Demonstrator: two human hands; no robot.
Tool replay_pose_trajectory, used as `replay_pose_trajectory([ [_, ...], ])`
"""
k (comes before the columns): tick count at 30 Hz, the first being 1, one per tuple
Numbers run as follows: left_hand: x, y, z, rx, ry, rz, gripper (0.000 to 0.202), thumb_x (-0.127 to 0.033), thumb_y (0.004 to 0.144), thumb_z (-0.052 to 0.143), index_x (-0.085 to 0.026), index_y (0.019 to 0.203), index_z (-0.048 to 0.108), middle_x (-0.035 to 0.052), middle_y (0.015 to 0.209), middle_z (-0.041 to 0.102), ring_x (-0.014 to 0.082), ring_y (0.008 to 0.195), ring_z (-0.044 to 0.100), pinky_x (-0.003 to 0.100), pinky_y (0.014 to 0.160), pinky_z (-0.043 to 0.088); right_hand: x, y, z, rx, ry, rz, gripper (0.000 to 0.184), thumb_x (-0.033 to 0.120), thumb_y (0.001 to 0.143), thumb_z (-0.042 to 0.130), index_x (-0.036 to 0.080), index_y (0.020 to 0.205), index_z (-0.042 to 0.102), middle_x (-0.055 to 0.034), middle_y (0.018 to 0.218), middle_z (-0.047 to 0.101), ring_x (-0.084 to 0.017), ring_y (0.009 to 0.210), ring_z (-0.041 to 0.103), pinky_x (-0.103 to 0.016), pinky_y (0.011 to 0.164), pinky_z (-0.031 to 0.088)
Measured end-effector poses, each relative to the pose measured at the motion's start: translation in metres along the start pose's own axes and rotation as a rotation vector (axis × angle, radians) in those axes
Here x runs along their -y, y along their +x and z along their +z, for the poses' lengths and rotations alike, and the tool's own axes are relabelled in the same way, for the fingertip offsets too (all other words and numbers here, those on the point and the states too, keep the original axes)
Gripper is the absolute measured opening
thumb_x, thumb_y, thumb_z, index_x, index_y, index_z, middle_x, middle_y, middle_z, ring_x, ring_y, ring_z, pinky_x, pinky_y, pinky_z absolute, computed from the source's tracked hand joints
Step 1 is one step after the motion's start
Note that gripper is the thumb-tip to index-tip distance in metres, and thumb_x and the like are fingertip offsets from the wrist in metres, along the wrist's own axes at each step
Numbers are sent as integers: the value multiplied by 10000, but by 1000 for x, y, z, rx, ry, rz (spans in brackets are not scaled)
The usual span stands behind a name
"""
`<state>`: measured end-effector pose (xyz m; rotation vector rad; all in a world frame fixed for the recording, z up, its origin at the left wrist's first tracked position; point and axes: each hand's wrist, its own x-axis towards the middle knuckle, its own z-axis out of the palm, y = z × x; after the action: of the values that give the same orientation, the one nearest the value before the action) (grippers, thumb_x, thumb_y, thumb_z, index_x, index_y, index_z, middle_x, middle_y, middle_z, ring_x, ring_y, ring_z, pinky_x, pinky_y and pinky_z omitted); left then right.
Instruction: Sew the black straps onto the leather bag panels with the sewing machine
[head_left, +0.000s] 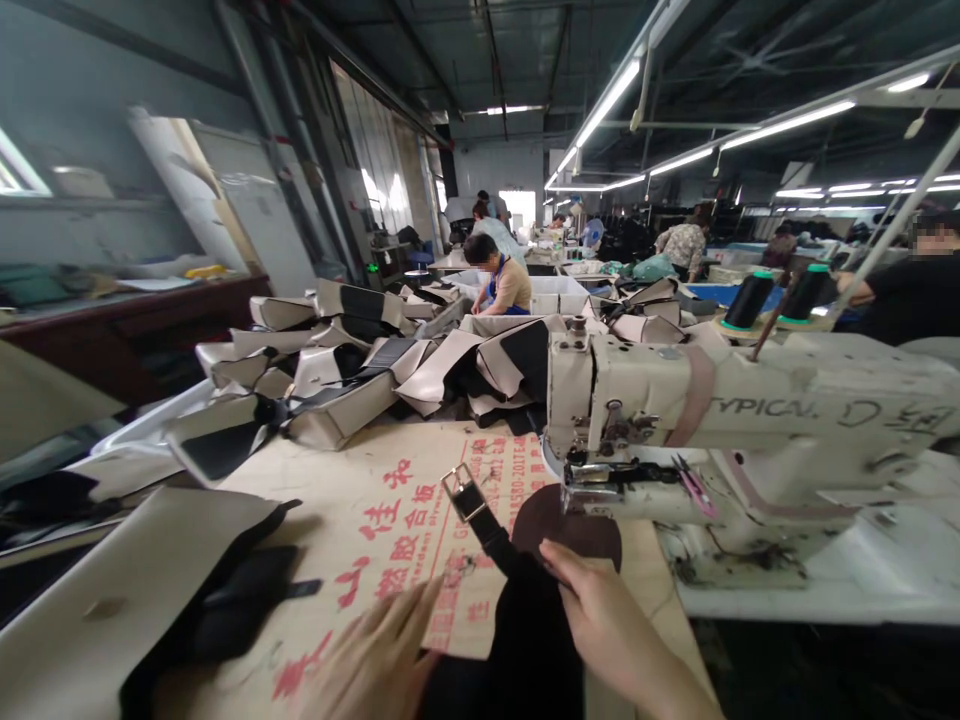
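Note:
A black bag piece [525, 630] with a strap [489, 535] and a metal buckle [463, 492] lies in front of me on the plywood table. My right hand [600, 610] pinches the piece along its right edge, thumb on top. Just beyond my fingertips is a dark brown rounded flap [551, 520], partly beneath the sewing machine [630, 400]. My left hand [382, 650] is slightly blurred, its fingers stretched out over the plywood beside the piece's left edge. Part of the black piece runs out of view at the bottom.
Cream and black bag parts [352, 390] are heaped behind the plywood [322, 500], with a larger cream part [135, 590] at left. Pink-handled snips [697, 487] rest on the machine. Black thread cones [748, 300] stand behind it. A co-worker [510, 285] bends over a table farther back.

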<state>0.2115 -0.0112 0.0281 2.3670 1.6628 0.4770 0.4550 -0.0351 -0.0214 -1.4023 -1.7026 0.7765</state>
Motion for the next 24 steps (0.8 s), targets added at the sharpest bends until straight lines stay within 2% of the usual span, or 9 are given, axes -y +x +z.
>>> replay_pose_trajectory([
  [2, -36, 12, 18, 13, -168, 10, 464, -452, 680, 594, -260, 1102, 588, 69, 1135, 623, 280, 1029, 569, 396, 864, 473, -3, -4, 3, -28, 33, 7, 503, 47, 778, 346, 127, 1253, 490, -65, 1256, 496, -161, 1183, 446, -340, 1030, 342],
  [4, -62, 24, 37, 50, -421, 0, 396, -453, 748, 539, -241, 1078, 591, 62, 1081, 631, 232, 973, 593, 334, 811, 503, -4, -8, 4, -56, 53, 8, 499, 61, 797, 347, 136, 1276, 464, -55, 1279, 472, -160, 1205, 420, -346, 1040, 328],
  [6, -74, 33, 49, 0, -626, -36, 312, -439, 781, 519, -217, 961, 642, 54, 1028, 621, 198, 936, 596, 268, 765, 510, -3, -13, 1, -103, 23, 20, 453, 118, 838, 365, 132, 1282, 456, -65, 1283, 467, -176, 1200, 427, -354, 1028, 349],
  [8, -77, 36, 51, -88, -708, -49, 260, -425, 774, 544, -200, 807, 671, 48, 991, 604, 189, 939, 579, 239, 769, 500, -1, -16, -2, -163, -43, 36, 404, 178, 872, 367, 109, 1252, 488, -92, 1245, 502, -198, 1156, 476, -357, 996, 389],
  [10, -77, 35, 44, -138, -702, 1, 207, -392, 765, 573, -211, 747, 672, 38, 978, 596, 189, 958, 558, 237, 803, 487, 3, -15, -5, -199, -82, 34, 379, 196, 891, 346, 100, 1210, 525, -105, 1183, 553, -205, 1081, 540, -347, 963, 422],
  [13, -83, 33, 26, -157, -597, 168, 143, -314, 782, 561, -282, 849, 683, 21, 1032, 580, 184, 991, 535, 258, 843, 471, 5, -5, -7, -225, -35, 16, 363, 231, 915, 319, 124, 1174, 549, -86, 1104, 606, -189, 980, 599, -313, 907, 461],
  [17, -91, 36, 17, -27, -296, 427, 318, -156, 802, 434, -335, 763, 695, 13, 1094, 561, 203, 1080, 474, 331, 892, 439, -7, 9, -8, -243, 76, 7, 350, 317, 928, 339, 159, 1122, 584, -62, 1026, 643, -173, 912, 624, -273, 818, 500],
  [20, -85, 36, 24, 12, -232, 407, 371, -106, 804, 352, -281, 699, 662, 20, 1125, 545, 191, 1077, 482, 321, 886, 440, -21, 11, -12, -227, 119, -7, 346, 341, 926, 356, 173, 1098, 604, -57, 1022, 645, -168, 927, 617, -269, 838, 490],
  [24, -78, 37, 31, -51, -271, 235, 146, -248, 840, 425, -231, 774, 553, 40, 1015, 548, 156, 906, 554, 253, 771, 476, -30, 7, -16, -177, 144, -9, 349, 354, 927, 351, 195, 1126, 589, -43, 1064, 629, -159, 981, 594, -272, 910, 450],
])
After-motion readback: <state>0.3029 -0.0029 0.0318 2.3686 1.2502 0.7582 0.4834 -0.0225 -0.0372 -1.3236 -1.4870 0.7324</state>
